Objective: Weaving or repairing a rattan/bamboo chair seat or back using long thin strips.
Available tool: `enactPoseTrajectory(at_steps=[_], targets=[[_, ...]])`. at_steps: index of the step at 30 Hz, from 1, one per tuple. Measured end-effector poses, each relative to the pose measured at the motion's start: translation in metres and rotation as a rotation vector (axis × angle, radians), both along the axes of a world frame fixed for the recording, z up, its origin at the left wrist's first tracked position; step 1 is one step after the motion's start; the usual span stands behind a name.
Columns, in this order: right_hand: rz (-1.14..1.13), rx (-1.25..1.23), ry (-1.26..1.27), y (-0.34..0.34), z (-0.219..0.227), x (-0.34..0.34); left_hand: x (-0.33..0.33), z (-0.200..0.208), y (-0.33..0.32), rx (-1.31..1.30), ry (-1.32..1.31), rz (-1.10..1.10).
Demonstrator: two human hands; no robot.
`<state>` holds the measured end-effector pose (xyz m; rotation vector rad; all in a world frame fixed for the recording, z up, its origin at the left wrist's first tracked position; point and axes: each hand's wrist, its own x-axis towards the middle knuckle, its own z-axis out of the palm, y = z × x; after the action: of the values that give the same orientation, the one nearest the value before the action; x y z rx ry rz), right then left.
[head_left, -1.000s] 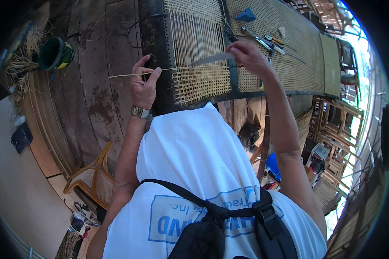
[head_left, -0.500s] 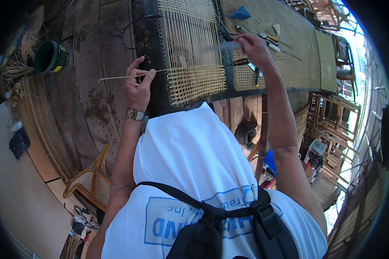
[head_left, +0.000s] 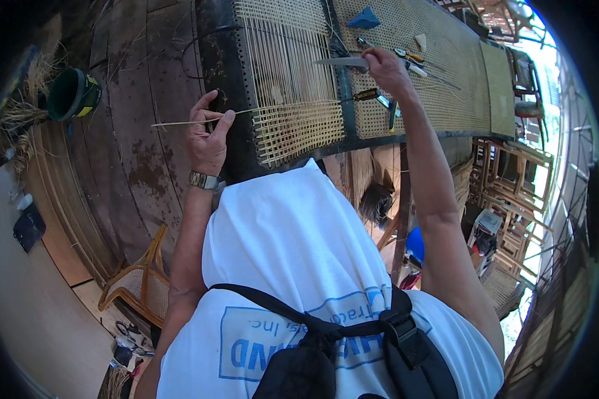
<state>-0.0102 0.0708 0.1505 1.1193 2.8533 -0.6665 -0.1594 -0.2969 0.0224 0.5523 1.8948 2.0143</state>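
Note:
A pale cane strip (head_left: 173, 124) is pinched between the thumb and fingers of my left hand (head_left: 206, 143), beside the dark frame (head_left: 223, 73). From there the strip runs right into the woven cane panel (head_left: 296, 130). Its free end points left over the floor. The lower part of the panel is closely woven, while above it mostly lengthwise strands (head_left: 289, 56) are stretched. My right hand (head_left: 387, 70) grips a knife (head_left: 343, 61) above the frame's middle bar, its pale blade pointing left over the strands. The knife's handle is mostly hidden in my fingers.
A dark-handled tool (head_left: 366, 95) lies by the middle bar. Further hand tools (head_left: 412, 63) and a blue scrap (head_left: 364, 18) rest on the finer cane panel (head_left: 446, 86). A green bucket (head_left: 66, 96) stands on the left, and a cane-seated chair (head_left: 136, 282) is at lower left.
The knife, blurred by motion before, now shows sharply and sits slightly higher. The strip's free end, which looked hooked, now appears straight. My left hand keeps its pinch.

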Motion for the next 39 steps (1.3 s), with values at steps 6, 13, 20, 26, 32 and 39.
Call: enactPoseTrajectory(at_steps=[6, 13, 20, 26, 32, 39], targets=[[0.051, -0.048, -0.158, 0.005, -0.003, 0.001, 0.000, 0.002, 0.000, -0.016, 0.003, 0.005], [0.037, -0.057, -0.205, 0.012, 0.008, 0.002, 0.000, 0.003, 0.000, -0.012, 0.002, 0.000], [0.036, 0.108, -0.233, 0.024, 0.006, 0.003, 0.003, -0.002, 0.001, 0.012, 0.003, 0.018], [0.234, 0.124, -0.401, 0.006, 0.003, -0.009, 0.003, 0.005, 0.000, -0.009, -0.025, 0.020], [0.342, 0.131, -0.513, 0.012, -0.001, -0.016, 0.002, 0.001, 0.000, 0.029, -0.011, 0.003], [0.203, 0.188, -0.236, -0.004, 0.005, -0.015, 0.002, 0.004, -0.002, 0.009, -0.044, -0.007]])
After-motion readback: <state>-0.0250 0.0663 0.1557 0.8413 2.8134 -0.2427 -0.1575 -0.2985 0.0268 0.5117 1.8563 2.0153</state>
